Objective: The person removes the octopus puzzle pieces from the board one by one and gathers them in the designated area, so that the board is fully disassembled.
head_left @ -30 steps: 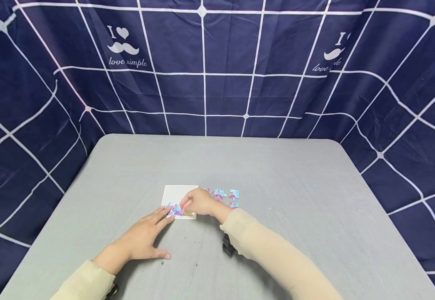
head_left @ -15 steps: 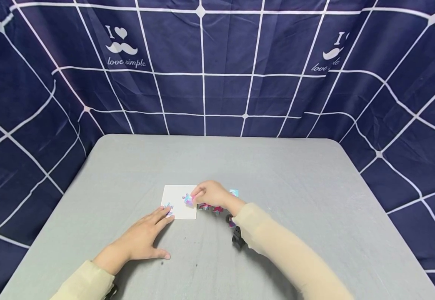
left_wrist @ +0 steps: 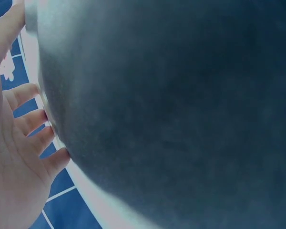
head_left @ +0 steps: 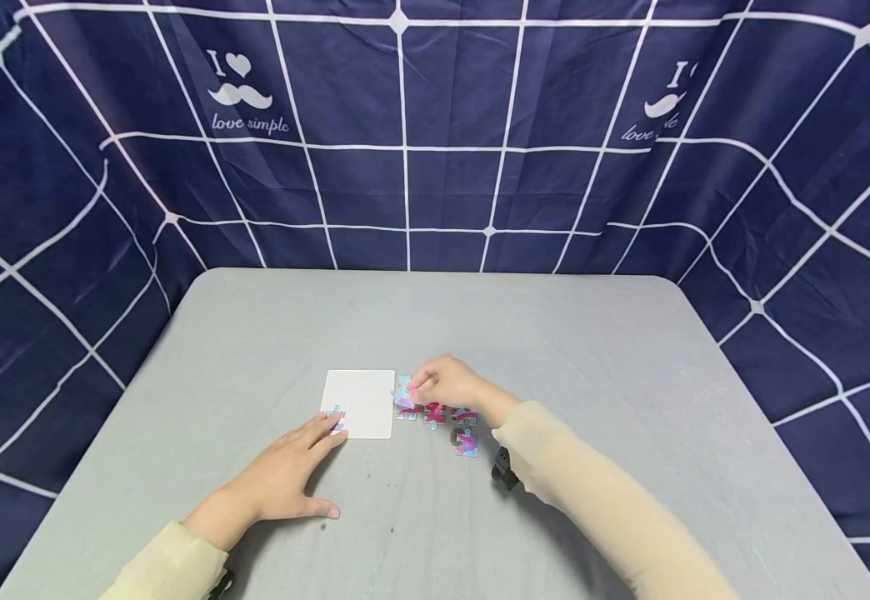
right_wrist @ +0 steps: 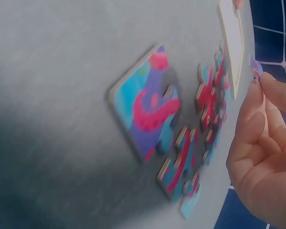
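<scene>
My left hand [head_left: 285,467] lies flat with its fingers extended, fingertips on a small blue-purple puzzle piece [head_left: 337,410] at the near left corner of a white square board [head_left: 363,392]. Part of that piece is hidden by the fingers. Just off the board's right edge, my right hand [head_left: 447,388] pinches a purple-blue puzzle piece [head_left: 403,396] between thumb and forefinger. In the right wrist view the pinched piece [right_wrist: 255,66] is raised above the table. Several loose pieces lie below and beside the right hand, among them a red one [head_left: 435,414].
Nearest me among the loose pieces is a straight-edged corner piece [head_left: 468,443], large in the right wrist view. A grey cloth [head_left: 555,350] covers the table. Dark blue curtains [head_left: 450,183] with white lines stand behind and at both sides.
My right hand has lifted the purple-blue piece off the board, where it lay beside the corner piece, and carried it right past the board's edge. The left hand has stayed still.
</scene>
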`<action>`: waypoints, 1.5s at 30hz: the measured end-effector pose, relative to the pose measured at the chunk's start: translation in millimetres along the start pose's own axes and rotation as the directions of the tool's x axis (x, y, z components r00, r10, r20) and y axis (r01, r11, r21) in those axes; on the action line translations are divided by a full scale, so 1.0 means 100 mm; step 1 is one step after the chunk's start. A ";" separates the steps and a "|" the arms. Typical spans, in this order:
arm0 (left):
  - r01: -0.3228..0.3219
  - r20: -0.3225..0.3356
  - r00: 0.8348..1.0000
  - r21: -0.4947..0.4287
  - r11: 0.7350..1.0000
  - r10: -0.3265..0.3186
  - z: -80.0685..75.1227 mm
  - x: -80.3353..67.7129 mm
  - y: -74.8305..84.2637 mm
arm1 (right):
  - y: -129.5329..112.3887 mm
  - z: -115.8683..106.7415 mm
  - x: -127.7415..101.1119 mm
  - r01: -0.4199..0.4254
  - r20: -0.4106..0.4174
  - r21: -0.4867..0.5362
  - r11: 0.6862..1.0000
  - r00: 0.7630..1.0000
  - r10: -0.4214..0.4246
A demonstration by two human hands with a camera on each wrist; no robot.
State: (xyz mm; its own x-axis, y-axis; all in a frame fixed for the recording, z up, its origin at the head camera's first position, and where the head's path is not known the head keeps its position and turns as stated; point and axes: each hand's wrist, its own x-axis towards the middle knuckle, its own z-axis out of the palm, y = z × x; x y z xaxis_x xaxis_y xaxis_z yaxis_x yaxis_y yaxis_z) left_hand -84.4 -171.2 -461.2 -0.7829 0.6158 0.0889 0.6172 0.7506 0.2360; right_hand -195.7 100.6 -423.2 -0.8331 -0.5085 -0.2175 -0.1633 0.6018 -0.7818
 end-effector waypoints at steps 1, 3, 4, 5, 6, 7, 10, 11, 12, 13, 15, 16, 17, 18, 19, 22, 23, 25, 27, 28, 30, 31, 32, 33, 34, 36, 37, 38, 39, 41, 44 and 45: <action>0.002 0.003 1.000 0.003 1.000 -0.002 0.00 0.00 0.00 | 0.01 -0.01 -0.01 0.000 0.004 0.002 1.000 1.000 0.000; 0.006 0.007 1.000 0.006 1.000 -0.006 0.00 0.00 0.00 | 0.02 -0.03 -0.04 0.004 0.019 0.021 1.000 1.000 -0.004; 0.008 0.009 1.000 0.008 1.000 -0.008 0.00 0.00 0.00 | 0.03 -0.03 -0.06 0.004 0.027 0.030 1.000 1.000 -0.005; 0.009 0.010 1.000 0.008 1.000 -0.009 0.00 0.00 0.00 | 0.03 -0.04 -0.07 0.003 0.034 0.035 0.999 0.999 -0.004; 0.011 0.011 1.000 0.008 1.000 -0.011 0.00 -0.01 0.01 | 0.04 -0.05 -0.09 -0.001 0.041 0.041 0.999 0.999 -0.001; 0.012 0.012 1.000 0.008 1.000 -0.013 0.00 -0.01 0.01 | 0.05 -0.05 -0.10 0.000 0.049 0.044 0.999 0.999 -0.002; 0.014 0.012 1.000 0.009 1.000 -0.015 0.01 -0.01 0.01 | 0.08 -0.07 -0.14 -0.008 0.072 0.040 0.999 0.997 0.005; 0.015 0.011 1.000 0.009 1.000 -0.015 0.01 -0.01 0.01 | 0.09 -0.07 -0.15 -0.009 0.079 0.035 0.999 0.997 0.006; 0.015 0.012 1.000 0.011 1.000 -0.015 0.01 -0.01 0.01 | 0.10 -0.07 -0.16 -0.011 0.087 0.038 0.999 0.996 0.008; 0.015 0.012 1.000 0.012 1.000 -0.015 0.01 -0.01 0.01 | 0.12 -0.07 -0.17 -0.014 0.094 0.037 0.999 0.995 0.010; 0.015 0.013 1.000 0.013 1.000 -0.015 0.01 -0.01 0.01 | 0.14 -0.07 -0.19 -0.031 0.115 0.045 0.999 0.993 0.025; 0.015 0.012 1.000 0.012 1.000 -0.015 0.01 0.00 0.01 | 0.15 -0.07 -0.20 -0.041 0.127 0.050 0.998 0.991 0.035; 0.015 0.012 1.000 0.012 1.000 -0.015 0.00 0.00 0.01 | 0.16 -0.07 -0.21 -0.050 0.137 0.052 0.997 0.990 0.043; 0.014 0.012 1.000 0.010 1.000 -0.014 0.00 0.00 0.01 | 0.16 -0.06 -0.23 -0.056 0.147 0.056 0.997 0.988 0.047; 0.014 0.012 1.000 0.009 1.000 -0.014 0.00 0.00 0.02 | 0.17 -0.06 -0.24 -0.062 0.158 0.056 0.997 0.986 0.052; 0.013 0.013 1.000 0.007 1.000 -0.013 0.00 0.00 0.02 | 0.18 -0.05 -0.27 -0.065 0.182 0.059 0.996 0.982 0.054; 0.014 0.015 1.000 0.008 1.000 -0.014 0.00 0.00 0.02 | 0.18 -0.05 -0.28 -0.061 0.187 0.061 0.996 0.981 0.049; 0.015 0.017 1.000 0.008 1.000 -0.015 0.00 0.00 0.02 | 0.18 -0.04 -0.30 -0.058 0.195 0.054 0.997 0.980 0.046; 0.015 0.017 1.000 0.008 1.000 -0.015 0.00 0.00 0.03 | 0.18 -0.04 -0.31 -0.065 0.200 0.036 0.997 0.978 0.056; 0.014 0.016 1.000 0.007 1.000 -0.014 0.00 0.00 0.03 | 0.18 -0.04 -0.32 -0.067 0.200 0.028 0.997 0.978 0.060; 0.013 0.013 1.000 0.007 1.000 -0.013 0.00 0.00 0.03 | 0.18 -0.04 -0.34 -0.081 0.201 0.009 0.997 0.977 0.077; 0.012 0.012 1.000 0.008 1.000 -0.012 0.00 -0.01 0.03 | 0.19 -0.04 -0.35 -0.086 0.202 0.003 0.996 0.976 0.084; 0.011 0.011 1.000 0.009 1.000 -0.011 0.00 -0.01 0.03 | 0.19 -0.04 -0.36 -0.090 0.202 0.000 0.996 0.975 0.089; 0.011 0.011 1.000 0.010 1.000 -0.011 0.00 -0.01 0.03 | 0.20 -0.04 -0.37 -0.094 0.203 -0.001 0.996 0.975 0.092; 0.011 0.011 1.000 0.009 1.000 -0.012 0.00 -0.01 0.03 | 0.20 -0.04 -0.37 -0.093 0.204 0.001 0.996 0.975 0.091; 0.012 0.010 1.000 0.007 1.000 -0.012 0.00 -0.01 0.03 | 0.22 -0.03 -0.38 -0.091 0.207 0.008 0.996 0.975 0.087; 0.012 0.010 1.000 0.005 1.000 -0.012 0.00 -0.01 0.03 | 0.22 -0.03 -0.39 -0.089 0.209 0.013 0.996 0.974 0.084; 0.012 0.010 1.000 0.005 1.000 -0.012 0.00 -0.01 0.04 | 0.22 -0.03 -0.39 -0.090 0.211 0.015 0.996 0.974 0.085; 0.012 0.010 1.000 0.006 1.000 -0.012 0.00 -0.01 0.04 | 0.23 -0.03 -0.39 -0.092 0.211 0.020 0.996 0.974 0.086; 0.012 0.011 1.000 0.006 1.000 -0.012 0.00 -0.01 0.04 | 0.23 -0.02 -0.39 -0.091 0.203 0.014 0.996 0.975 0.087; 0.008 0.008 1.000 0.004 1.000 -0.008 0.00 -0.02 0.04 | 0.22 -0.02 -0.39 -0.085 0.173 -0.019 0.996 0.981 0.088; 0.006 0.006 1.000 0.001 1.000 -0.006 0.00 -0.02 0.05 | 0.22 -0.01 -0.39 -0.082 0.161 -0.036 0.996 0.983 0.087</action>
State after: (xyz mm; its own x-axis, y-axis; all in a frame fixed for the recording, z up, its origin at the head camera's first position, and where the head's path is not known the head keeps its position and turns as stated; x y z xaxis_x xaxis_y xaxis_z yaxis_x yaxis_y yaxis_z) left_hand -80.4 -168.8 -459.9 -0.7858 0.6130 0.0815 0.6129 0.7543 0.2353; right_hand -167.2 134.5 -430.7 -0.7483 -0.5467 -0.3756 -0.1136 0.6635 -0.7395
